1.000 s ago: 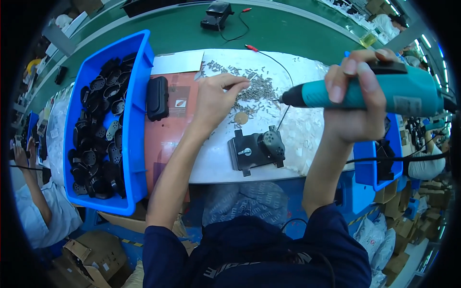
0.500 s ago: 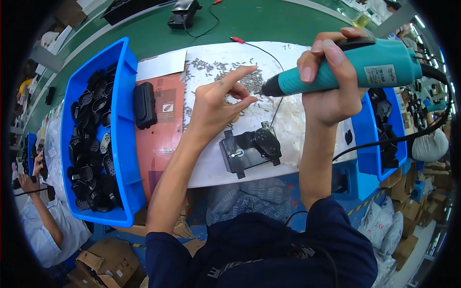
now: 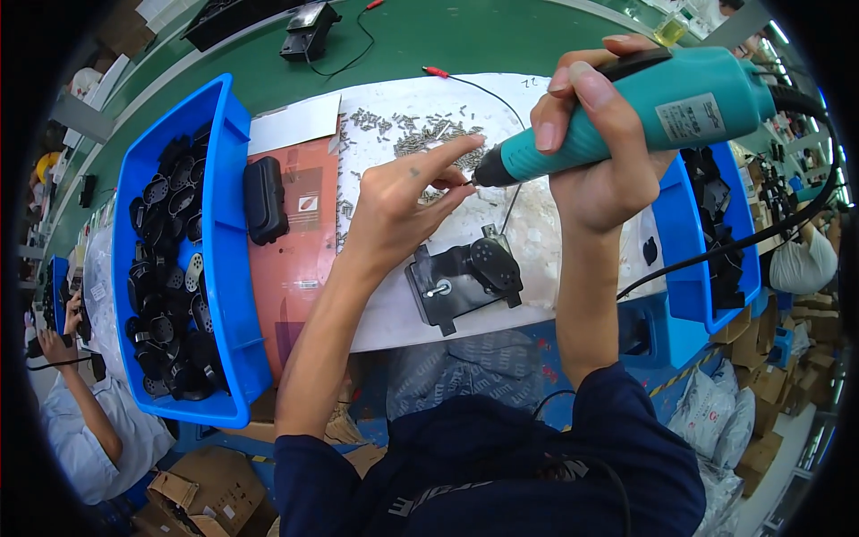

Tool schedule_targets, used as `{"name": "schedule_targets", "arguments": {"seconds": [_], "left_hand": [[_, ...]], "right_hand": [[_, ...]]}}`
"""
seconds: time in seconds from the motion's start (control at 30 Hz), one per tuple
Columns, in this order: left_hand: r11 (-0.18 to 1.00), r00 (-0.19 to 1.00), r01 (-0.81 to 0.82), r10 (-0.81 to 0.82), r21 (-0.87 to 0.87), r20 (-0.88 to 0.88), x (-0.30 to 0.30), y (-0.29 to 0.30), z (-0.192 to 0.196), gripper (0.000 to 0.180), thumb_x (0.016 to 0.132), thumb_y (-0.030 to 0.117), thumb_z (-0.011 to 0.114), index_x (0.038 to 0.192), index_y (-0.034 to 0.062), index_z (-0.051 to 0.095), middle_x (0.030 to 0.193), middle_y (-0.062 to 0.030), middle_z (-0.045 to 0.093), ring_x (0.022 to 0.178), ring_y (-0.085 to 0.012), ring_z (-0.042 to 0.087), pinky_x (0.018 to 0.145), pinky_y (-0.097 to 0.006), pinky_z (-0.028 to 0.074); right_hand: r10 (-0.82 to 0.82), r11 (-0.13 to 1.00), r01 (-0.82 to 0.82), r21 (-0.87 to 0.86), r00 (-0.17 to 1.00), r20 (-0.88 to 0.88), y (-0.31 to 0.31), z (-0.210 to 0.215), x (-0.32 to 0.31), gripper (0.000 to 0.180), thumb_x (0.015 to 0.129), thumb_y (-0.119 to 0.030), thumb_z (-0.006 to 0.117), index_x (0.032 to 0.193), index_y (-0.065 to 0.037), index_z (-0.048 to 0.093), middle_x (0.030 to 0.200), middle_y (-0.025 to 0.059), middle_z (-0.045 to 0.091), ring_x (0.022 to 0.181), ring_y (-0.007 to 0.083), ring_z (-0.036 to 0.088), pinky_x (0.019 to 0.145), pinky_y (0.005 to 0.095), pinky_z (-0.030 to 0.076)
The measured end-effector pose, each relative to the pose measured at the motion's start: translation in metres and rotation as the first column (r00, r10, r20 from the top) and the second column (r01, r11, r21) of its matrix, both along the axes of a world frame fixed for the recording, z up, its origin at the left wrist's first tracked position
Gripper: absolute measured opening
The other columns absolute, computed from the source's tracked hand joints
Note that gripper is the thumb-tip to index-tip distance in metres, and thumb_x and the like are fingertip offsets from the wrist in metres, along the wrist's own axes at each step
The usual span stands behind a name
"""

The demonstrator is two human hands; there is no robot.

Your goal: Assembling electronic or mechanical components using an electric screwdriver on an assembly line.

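Note:
My right hand [image 3: 605, 170] is wrapped round a teal electric screwdriver [image 3: 716, 103], its black nose pointing left and slightly down. My left hand [image 3: 386, 208] holds thumb and forefinger in a pinch at the thin bit. Whatever lies between those fingertips is too small to make out. Beyond the left hand, small metal screws [image 3: 413, 141] lie heaped and scattered on a white sheet. Below both hands sits a black fixture [image 3: 438, 311] with a metal stud. A black oval part with small holes [image 3: 495, 264] is mounted on its right side, and neither hand touches it.
A blue bin [image 3: 234, 313] of black oval parts stands left; another blue bin [image 3: 687, 259] stands right. A black case [image 3: 266, 199] lies on the reddish mat [image 3: 309, 255]. The screwdriver's cable [image 3: 716, 265] loops down the right. A co-worker's hand [image 3: 55, 347] shows far left.
My right hand has brought the screwdriver left and slightly down, so its bit meets my left fingertips. The left thumb and forefinger have drawn closer together. The fixture stays put.

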State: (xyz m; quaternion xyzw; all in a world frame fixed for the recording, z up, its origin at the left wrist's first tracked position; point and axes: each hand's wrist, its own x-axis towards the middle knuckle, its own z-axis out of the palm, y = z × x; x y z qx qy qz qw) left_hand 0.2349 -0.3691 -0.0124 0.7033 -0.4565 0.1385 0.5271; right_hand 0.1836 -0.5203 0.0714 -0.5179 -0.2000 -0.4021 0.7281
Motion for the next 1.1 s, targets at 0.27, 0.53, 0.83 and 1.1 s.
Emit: {"name": "schedule_targets", "arguments": {"seconds": [0.27,0.53,0.83,1.1], "left_hand": [[0.997,0.971,-0.048,0.062,0.066,-0.231,-0.019,0.006,0.052,0.052,0.066,0.000,0.077,0.115,0.0125,0.065,0.092,-0.0114,0.070,0.089,-0.0235,0.068,0.079,-0.035,0.052],[0.576,0.958,-0.267,0.071,0.773,0.278,-0.107,0.014,0.075,0.047,0.066,0.021,0.078,0.112,0.0165,0.068,0.119,-0.0198,0.057,0.111,-0.0350,0.054,0.091,-0.043,0.043],[0.590,0.995,-0.056,-0.035,0.805,0.095,-0.086,0.018,0.067,0.049,0.070,0.006,0.073,0.117,0.0196,0.066,0.120,-0.0182,0.057,0.114,-0.0373,0.053,0.089,-0.044,0.048],[0.582,0.997,-0.072,0.010,0.810,0.082,-0.088,0.014,0.066,0.048,0.068,0.007,0.075,0.113,0.0205,0.069,0.122,-0.0159,0.058,0.114,-0.0354,0.054,0.086,-0.043,0.050]], "right_hand": [[0.355,0.932,-0.342,-0.123,0.782,0.512,-0.010,0.010,0.022,0.038,0.076,0.003,0.062,0.110,0.003,0.044,0.074,0.0134,0.059,0.048,0.0164,0.055,0.043,0.0258,0.045],[0.294,0.956,-0.263,-0.133,0.827,0.479,-0.048,0.012,-0.004,0.034,0.077,0.003,0.062,0.107,0.008,0.047,0.073,0.0139,0.061,0.046,0.0152,0.057,0.041,0.0261,0.046],[-0.207,0.977,0.211,-0.003,0.959,0.193,-0.024,-0.010,-0.015,0.031,0.076,0.003,0.065,0.104,0.004,0.053,0.078,0.0131,0.063,0.053,0.0165,0.060,0.048,0.0278,0.050],[-0.292,0.956,0.279,0.093,0.934,0.205,-0.022,-0.004,-0.027,0.026,0.071,-0.004,0.067,0.095,-0.001,0.057,0.071,0.0123,0.063,0.054,0.0210,0.061,0.054,0.0298,0.049]]}}
